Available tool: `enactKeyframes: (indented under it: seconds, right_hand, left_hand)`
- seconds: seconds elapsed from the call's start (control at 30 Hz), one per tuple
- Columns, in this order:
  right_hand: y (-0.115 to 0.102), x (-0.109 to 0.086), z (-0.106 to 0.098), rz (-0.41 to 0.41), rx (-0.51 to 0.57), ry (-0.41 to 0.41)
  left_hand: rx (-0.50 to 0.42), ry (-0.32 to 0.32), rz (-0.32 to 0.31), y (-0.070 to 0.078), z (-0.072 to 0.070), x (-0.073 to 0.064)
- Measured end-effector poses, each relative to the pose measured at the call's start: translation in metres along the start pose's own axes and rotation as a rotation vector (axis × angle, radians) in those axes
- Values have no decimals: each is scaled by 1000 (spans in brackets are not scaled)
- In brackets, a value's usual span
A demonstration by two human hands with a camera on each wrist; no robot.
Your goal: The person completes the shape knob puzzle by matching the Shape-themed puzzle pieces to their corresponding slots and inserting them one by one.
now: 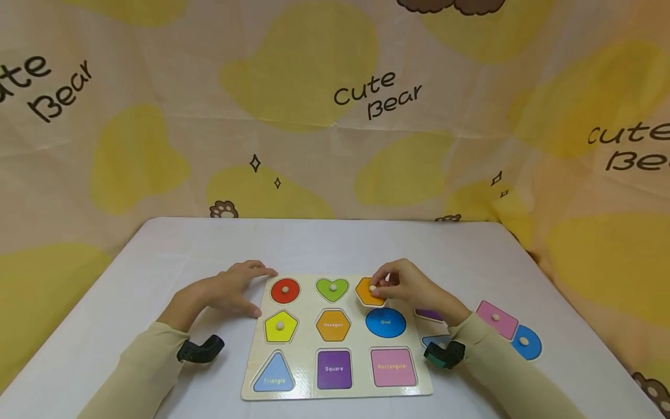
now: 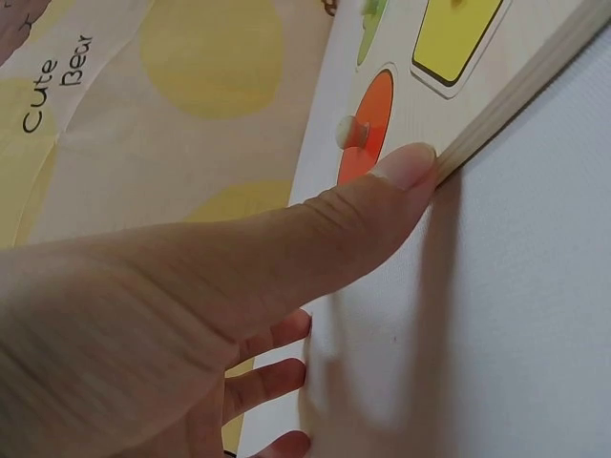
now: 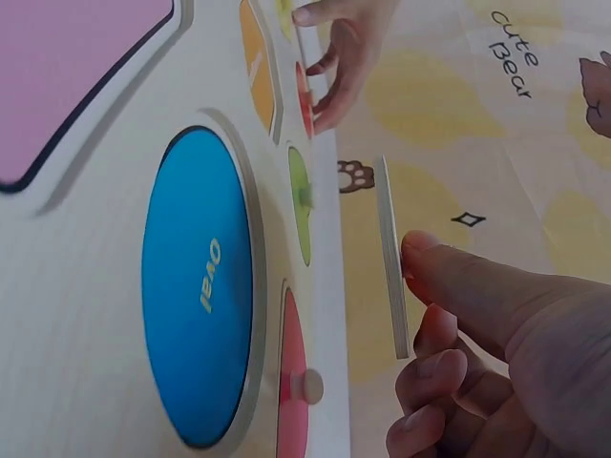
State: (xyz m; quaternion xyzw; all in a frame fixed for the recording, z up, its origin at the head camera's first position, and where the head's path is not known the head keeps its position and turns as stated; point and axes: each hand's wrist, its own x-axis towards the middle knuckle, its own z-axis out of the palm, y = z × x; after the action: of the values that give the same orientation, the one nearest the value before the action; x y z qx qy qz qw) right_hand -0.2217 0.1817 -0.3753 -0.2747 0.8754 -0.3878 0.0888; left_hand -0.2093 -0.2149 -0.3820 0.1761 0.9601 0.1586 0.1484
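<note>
A wooden shape puzzle board (image 1: pixel 306 343) lies flat on the white table. My right hand (image 1: pixel 413 286) pinches the knob of an orange hexagon piece (image 1: pixel 364 293) above the board's far right corner. In the right wrist view this piece appears edge-on, raised off the board. Below it, a pinkish-red knobbed piece (image 3: pixel 292 420) sits in a slot that the hexagon hides in the head view. My left hand (image 1: pixel 227 291) rests at the board's left side, fingers spread, thumb touching the edge. The hexagon slot (image 1: pixel 332 331) in the middle and the oval slot (image 1: pixel 385 330) hold no piece.
A red circle (image 1: pixel 285 298), green heart (image 1: pixel 324 291) and yellow pentagon (image 1: pixel 274 333) sit in the board. Right of it lie a pink rectangle (image 1: pixel 489 320), a blue oval (image 1: pixel 531 349), a purple piece (image 1: pixel 429 315) and a light blue piece (image 1: pixel 433 340), the last two partly hidden.
</note>
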Motion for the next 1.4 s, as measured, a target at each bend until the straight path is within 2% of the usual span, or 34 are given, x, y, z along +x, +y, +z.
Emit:
enactKeyframes:
  seconds: [0.2,0.47,1.17,1.4]
  right_hand:
    - [-8,4,6,-48,2,-13]
    - [-17,8,14,-50,-10,-37]
    - [-31,16,35,-130,98,-147]
    - [-36,17,43,-118,123,-149]
  left_hand:
    - [1,-2,1,-1,1,1]
    - [9,-4,20,2,-1,1]
    - [2,0,28,7,-3,-3]
    - [-12,-7,16,5,-2,-3]
